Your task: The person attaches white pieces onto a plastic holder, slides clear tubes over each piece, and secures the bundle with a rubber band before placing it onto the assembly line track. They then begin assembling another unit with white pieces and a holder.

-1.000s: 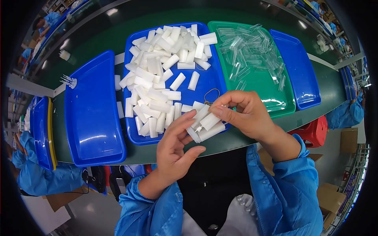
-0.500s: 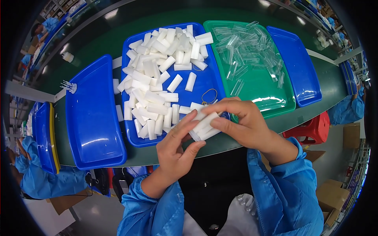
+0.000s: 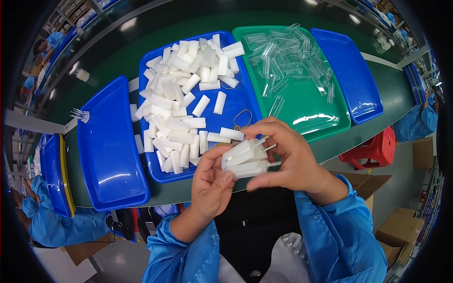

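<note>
My left hand [image 3: 211,188] is closed on a bundle of white plastic pieces [image 3: 245,159], its thumb along the near side and its fingers partly hidden behind. Thin white stems stick out of the bundle's right end. Around that end curves my right hand [image 3: 290,158], open, with thumb and forefinger spread apart and the stems pointing toward its palm. Just beyond both hands, a blue tray [image 3: 231,106] carries a heap of short white tubes [image 3: 177,99]. A yellowish rubber band [image 3: 243,119] lies in that tray near my right forefinger.
Right of the heap stands a green tray [image 3: 302,123] of clear plastic tubes [image 3: 288,56], with a blue tray [image 3: 351,75] beyond. Another blue tray [image 3: 111,155] is at left, a white pronged piece [image 3: 80,114] on its rim. A red stool [image 3: 370,148] stands at right; co-workers sit at far left.
The bundle has turned so its stems now show, pointing right. My right thumb and fingers have spread off it, while my left hand has closed around it.
</note>
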A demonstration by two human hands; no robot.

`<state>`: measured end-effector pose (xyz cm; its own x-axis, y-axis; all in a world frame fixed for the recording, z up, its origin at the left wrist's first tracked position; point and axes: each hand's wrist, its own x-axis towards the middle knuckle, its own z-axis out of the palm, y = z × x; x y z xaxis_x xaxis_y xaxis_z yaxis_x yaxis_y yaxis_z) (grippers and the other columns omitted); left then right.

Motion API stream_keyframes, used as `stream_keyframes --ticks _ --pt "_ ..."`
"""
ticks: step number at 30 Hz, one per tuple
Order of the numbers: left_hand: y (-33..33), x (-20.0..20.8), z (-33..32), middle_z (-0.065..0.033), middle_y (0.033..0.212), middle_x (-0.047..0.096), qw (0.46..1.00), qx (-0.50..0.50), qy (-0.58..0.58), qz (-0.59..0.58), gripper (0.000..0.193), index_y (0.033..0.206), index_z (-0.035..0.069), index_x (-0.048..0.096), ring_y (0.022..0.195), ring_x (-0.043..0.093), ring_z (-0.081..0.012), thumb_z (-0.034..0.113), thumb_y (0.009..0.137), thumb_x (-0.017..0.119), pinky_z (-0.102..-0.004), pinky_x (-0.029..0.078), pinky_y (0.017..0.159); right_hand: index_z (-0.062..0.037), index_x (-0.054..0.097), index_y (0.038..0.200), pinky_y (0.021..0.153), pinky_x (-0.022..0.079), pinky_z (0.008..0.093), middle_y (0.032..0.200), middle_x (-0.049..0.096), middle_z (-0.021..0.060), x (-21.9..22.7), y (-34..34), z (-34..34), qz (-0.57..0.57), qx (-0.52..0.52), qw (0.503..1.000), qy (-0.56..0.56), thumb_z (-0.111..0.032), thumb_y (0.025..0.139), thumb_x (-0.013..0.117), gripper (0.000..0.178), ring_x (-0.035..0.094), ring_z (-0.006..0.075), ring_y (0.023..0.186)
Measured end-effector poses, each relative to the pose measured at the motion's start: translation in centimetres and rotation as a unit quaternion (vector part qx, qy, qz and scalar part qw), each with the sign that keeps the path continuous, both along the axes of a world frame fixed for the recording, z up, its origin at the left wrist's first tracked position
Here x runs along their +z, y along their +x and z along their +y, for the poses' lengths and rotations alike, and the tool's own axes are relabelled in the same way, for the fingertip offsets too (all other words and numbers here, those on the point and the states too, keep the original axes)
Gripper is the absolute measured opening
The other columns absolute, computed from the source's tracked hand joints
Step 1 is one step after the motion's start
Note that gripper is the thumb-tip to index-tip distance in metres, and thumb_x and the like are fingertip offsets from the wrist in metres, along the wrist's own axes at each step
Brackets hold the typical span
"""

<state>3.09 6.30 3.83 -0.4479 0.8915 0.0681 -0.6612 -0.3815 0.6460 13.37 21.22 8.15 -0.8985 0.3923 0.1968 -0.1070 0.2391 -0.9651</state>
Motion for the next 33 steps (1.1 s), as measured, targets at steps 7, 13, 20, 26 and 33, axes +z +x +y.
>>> stream_keyframes --ticks 7,13,20,26,33 --pt "-0.2 -0.6 0.2 -0.0183 0.130 0.041 0.965 0.068 -0.007 0.252 0.046 0.124 0.003 0.038 0.120 0.043 -0.0273 0.001 0.083 0.060 -0.0378 0.036 0.098 -0.0038 0.055 0.107 0.065 0.048 0.0208 0.104 0.049 0.0060 0.5 0.2 0.4 -0.086 0.045 0.993 -0.067 -0.008 0.066 0.079 0.047 0.057 0.0109 0.086" --pt "0.1 -0.5 1.0 -0.0197 0.128 0.042 0.924 0.109 -0.053 0.362 0.037 0.110 0.003 0.046 0.111 0.047 -0.0271 0.002 0.079 0.065 -0.0353 0.038 0.092 -0.0046 0.048 0.105 0.062 0.046 0.0186 0.104 0.049 0.0062 -0.1 0.2 0.0 -0.064 -0.006 0.972 -0.224 -0.001 0.073 0.071 0.039 0.054 0.0057 0.077" --pt "-0.8 -0.1 0.8 -0.0173 0.126 0.041 0.906 0.066 -0.105 0.405 0.026 0.107 0.003 0.045 0.105 0.047 -0.0228 0.004 0.084 0.058 -0.0314 0.038 0.088 -0.0047 0.043 0.105 0.048 0.040 0.0153 0.103 0.050 0.0048 -0.6 0.6 -0.1 0.018 -0.054 0.982 -0.182 -0.010 0.078 0.070 0.038 0.054 0.0037 0.065" --pt "-1.0 0.4 1.0 -0.0170 0.123 0.042 0.916 0.046 -0.117 0.381 0.023 0.107 0.003 0.047 0.105 0.048 -0.0246 0.006 0.086 0.056 -0.0321 0.039 0.087 -0.0018 0.058 0.090 0.051 0.045 0.0203 0.114 0.048 0.0100 1.1 1.5 1.0 -0.086 -0.008 0.996 0.029 -0.009 0.074 0.071 0.022 0.060 0.0122 0.076" --pt "-0.8 0.8 2.2 -0.0231 0.117 0.044 0.784 0.084 -0.075 0.610 0.032 0.106 0.002 0.049 0.101 0.048 -0.0371 0.004 0.078 0.064 -0.0400 0.041 0.085 -0.0008 0.063 0.079 0.082 0.044 0.0338 0.139 0.034 0.0184 -0.6 2.1 1.4 -0.040 0.000 0.995 0.095 -0.012 0.072 0.073 0.016 0.056 0.0215 0.090"
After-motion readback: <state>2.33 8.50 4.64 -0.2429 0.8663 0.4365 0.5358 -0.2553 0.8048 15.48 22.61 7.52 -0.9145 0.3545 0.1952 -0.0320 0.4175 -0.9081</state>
